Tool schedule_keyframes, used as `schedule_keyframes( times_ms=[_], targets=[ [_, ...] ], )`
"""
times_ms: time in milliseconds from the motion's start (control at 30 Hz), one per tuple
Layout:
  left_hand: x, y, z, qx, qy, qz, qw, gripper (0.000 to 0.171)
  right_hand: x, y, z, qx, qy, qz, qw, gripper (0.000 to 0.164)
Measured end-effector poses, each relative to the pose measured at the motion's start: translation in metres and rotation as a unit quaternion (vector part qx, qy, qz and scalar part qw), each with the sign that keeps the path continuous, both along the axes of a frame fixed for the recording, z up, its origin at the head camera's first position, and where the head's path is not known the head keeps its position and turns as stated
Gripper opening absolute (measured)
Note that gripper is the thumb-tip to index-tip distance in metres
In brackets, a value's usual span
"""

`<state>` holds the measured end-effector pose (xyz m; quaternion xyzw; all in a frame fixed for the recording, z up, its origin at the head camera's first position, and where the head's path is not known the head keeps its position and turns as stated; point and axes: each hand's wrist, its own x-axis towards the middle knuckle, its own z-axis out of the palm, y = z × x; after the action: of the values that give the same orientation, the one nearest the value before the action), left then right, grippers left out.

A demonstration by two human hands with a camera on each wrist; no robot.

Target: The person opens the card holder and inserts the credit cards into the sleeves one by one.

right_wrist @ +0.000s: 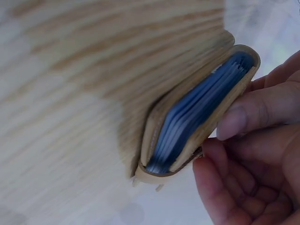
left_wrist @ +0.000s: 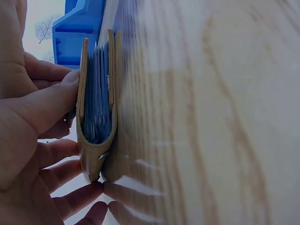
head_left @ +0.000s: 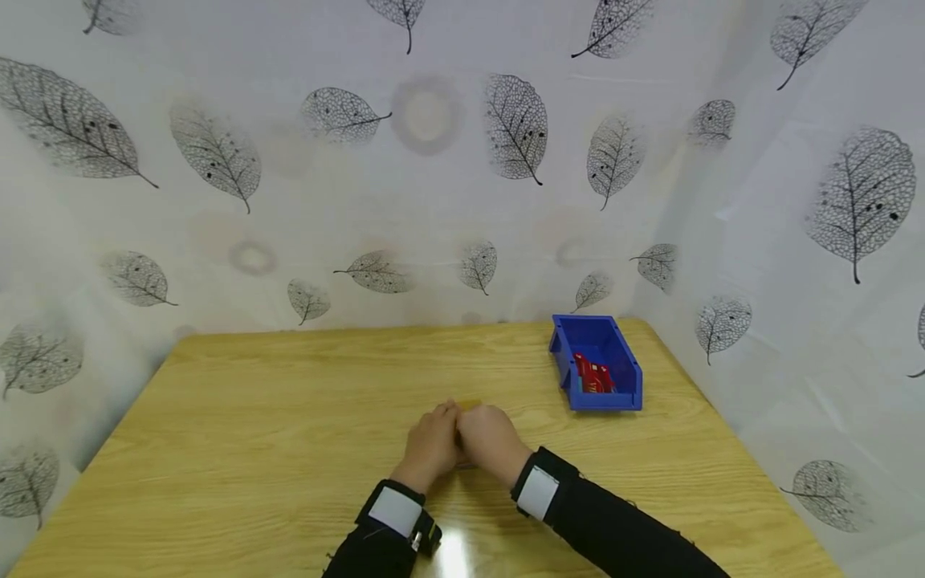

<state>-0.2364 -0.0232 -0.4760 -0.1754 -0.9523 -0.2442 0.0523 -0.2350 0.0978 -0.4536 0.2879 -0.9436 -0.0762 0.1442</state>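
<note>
A small tan leather card holder lies on the table with its covers folded together. Blue-tinted plastic sleeves show between the covers in both wrist views. My left hand holds it from one side, thumb on the top cover and fingers around the rounded spine. My right hand grips it from the other side, its thumb at the cover's edge and curled fingers by a small strap. In the head view the two hands meet and hide nearly all of the holder.
Beyond my right hand, a blue plastic bin stands near the table's back right corner. Red packets lie inside it. A leaf-patterned white curtain hangs behind and beside the wooden table.
</note>
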Motion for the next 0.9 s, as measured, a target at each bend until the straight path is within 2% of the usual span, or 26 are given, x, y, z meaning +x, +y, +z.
schedule_keyframes(
  times_ms=[100,233,467,667,800,900],
  targets=[
    [0.002,0.001,-0.001,0.000,-0.004,0.001,1.0000,0.051,0.002,-0.003,0.000,0.000,-0.010,-0.014,1.000,0.019],
    [0.003,0.001,-0.004,0.004,-0.006,0.003,1.0000,0.049,0.004,-0.005,-0.004,-0.011,-0.015,-0.019,1.000,0.015],
    [-0.005,-0.005,-0.008,0.009,-0.019,0.009,0.9998,0.053,-0.006,-0.008,-0.005,-0.020,-0.020,-0.027,0.999,0.008],
    [-0.009,-0.022,-0.008,0.000,-0.021,0.011,0.9997,0.057,-0.016,-0.020,-0.004,-0.045,-0.049,0.002,0.998,0.008],
    [-0.005,-0.041,-0.006,-0.008,-0.026,0.017,0.9995,0.059,-0.015,-0.037,-0.005,-0.044,-0.054,0.025,0.997,0.019],
    [0.006,-0.054,-0.003,0.001,-0.035,0.011,0.9993,0.055,-0.004,-0.048,-0.004,-0.040,-0.049,0.038,0.997,0.015]
  ],
)
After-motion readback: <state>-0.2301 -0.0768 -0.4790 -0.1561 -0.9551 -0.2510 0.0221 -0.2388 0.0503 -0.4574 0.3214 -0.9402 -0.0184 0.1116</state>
